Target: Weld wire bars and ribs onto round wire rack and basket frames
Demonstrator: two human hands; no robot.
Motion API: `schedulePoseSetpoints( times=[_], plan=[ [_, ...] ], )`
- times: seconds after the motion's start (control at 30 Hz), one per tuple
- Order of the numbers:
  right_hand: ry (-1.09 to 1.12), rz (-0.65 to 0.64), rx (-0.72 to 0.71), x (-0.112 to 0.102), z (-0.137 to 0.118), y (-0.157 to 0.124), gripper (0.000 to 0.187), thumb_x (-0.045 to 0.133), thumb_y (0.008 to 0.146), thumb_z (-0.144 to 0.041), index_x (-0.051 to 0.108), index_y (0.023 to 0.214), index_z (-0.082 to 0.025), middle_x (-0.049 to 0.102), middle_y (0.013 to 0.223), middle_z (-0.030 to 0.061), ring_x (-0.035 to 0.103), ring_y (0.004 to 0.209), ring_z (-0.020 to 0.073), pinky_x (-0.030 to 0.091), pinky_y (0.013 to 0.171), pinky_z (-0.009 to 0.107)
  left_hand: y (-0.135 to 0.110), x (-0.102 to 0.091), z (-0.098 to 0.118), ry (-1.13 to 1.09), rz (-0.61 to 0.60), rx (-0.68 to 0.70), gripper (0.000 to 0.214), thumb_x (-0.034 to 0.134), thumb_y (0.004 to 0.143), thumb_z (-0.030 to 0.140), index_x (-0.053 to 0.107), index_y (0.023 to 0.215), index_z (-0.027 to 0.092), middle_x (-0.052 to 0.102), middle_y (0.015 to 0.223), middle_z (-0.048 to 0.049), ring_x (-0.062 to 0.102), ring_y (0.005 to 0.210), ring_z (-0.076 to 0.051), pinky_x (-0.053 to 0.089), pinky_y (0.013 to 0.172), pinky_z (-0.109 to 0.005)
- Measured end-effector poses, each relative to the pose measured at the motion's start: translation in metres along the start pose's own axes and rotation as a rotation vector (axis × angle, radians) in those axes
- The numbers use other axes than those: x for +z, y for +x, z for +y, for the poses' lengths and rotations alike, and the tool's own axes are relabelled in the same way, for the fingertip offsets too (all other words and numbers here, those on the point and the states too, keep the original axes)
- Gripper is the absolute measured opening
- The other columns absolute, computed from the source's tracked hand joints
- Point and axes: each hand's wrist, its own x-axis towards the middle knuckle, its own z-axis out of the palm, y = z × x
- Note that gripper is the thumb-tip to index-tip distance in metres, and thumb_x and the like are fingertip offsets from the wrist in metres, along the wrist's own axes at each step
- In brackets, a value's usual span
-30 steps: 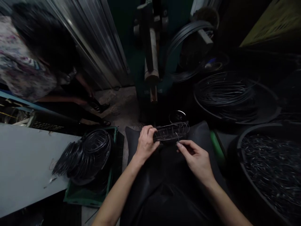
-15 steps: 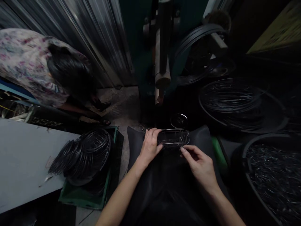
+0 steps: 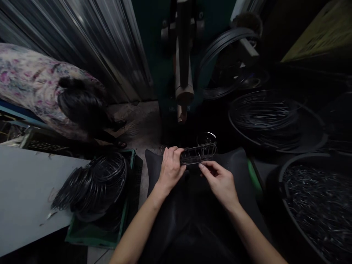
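My left hand [image 3: 171, 165] is closed round the left end of a long, narrow wire frame [image 3: 192, 156], made of thin metal rods with crossbars. The frame lies across above my dark-covered lap, tilted with its right end a little higher. At the frame's near edge, my right hand [image 3: 218, 179] pinches thumb against fingers. A small wire piece [image 3: 200, 158] stands up from those fingertips; most of it is hidden. Just beyond the frame is a shiny metal ring [image 3: 206, 138], below the round arm of a green machine [image 3: 184, 91].
Wire rings [image 3: 107, 172] fill a holder in a green crate [image 3: 95, 240] on my left, beside a pale board [image 3: 30, 198]. Right are a tub of wire rings [image 3: 275, 117] and a bin of short bent wires [image 3: 321, 205]. A person [image 3: 41, 84] bends over at the left.
The wire frame has tipped, so its opening looks narrower and its right end sits higher. My right hand has moved left along its near edge. The other person has shifted slightly.
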Motion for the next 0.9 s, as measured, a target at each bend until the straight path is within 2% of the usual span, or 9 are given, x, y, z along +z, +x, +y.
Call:
schedulePoseSetpoints(
  times=[0.13, 0.43, 0.73, 0.9],
  plan=[
    [0.02, -0.004, -0.005, 0.006, -0.009, 0.016, 0.034, 0.064, 0.076, -0.049, 0.069, 0.084, -0.017, 0.067, 0.074, 0.0039, 0.058, 0.062, 0.0146, 0.047, 0.06, 0.026, 0.009, -0.006, -0.002, 0.13, 0.05, 0.063, 0.055, 0.06, 0.071, 0.007, 0.04, 0.12, 0.018, 0.052, 0.112, -0.0108, 0.053, 0.108, -0.026, 0.039, 0.104, -0.053],
    [0.097, -0.046, 0.032, 0.016, -0.029, 0.032, 0.039, 0.068, 0.07, -0.053, 0.069, 0.079, -0.015, 0.063, 0.067, 0.0031, 0.052, 0.056, 0.0129, 0.043, 0.055, 0.026, 0.018, -0.014, -0.01, 0.157, 0.041, 0.03, 0.054, 0.061, 0.072, 0.009, 0.041, 0.121, 0.017, 0.052, 0.114, -0.0109, 0.052, 0.11, -0.026, 0.038, 0.105, -0.05],
    [0.022, -0.001, -0.049, 0.02, -0.028, 0.04, 0.037, 0.065, 0.074, -0.05, 0.07, 0.086, -0.016, 0.067, 0.076, 0.0049, 0.057, 0.063, 0.0148, 0.046, 0.062, 0.027, 0.02, -0.015, -0.015, 0.144, 0.067, 0.027, 0.056, 0.062, 0.07, 0.008, 0.041, 0.121, 0.016, 0.052, 0.114, -0.0115, 0.052, 0.11, -0.026, 0.04, 0.102, -0.049],
    [-0.024, 0.015, -0.049, 0.024, -0.026, 0.045, 0.039, 0.065, 0.074, -0.052, 0.071, 0.087, -0.016, 0.068, 0.078, 0.0053, 0.056, 0.06, 0.014, 0.046, 0.06, 0.027, 0.024, -0.019, -0.015, 0.17, 0.089, 0.025, 0.054, 0.061, 0.071, 0.008, 0.042, 0.121, 0.017, 0.053, 0.113, -0.0107, 0.052, 0.109, -0.026, 0.039, 0.103, -0.049]
  ],
)
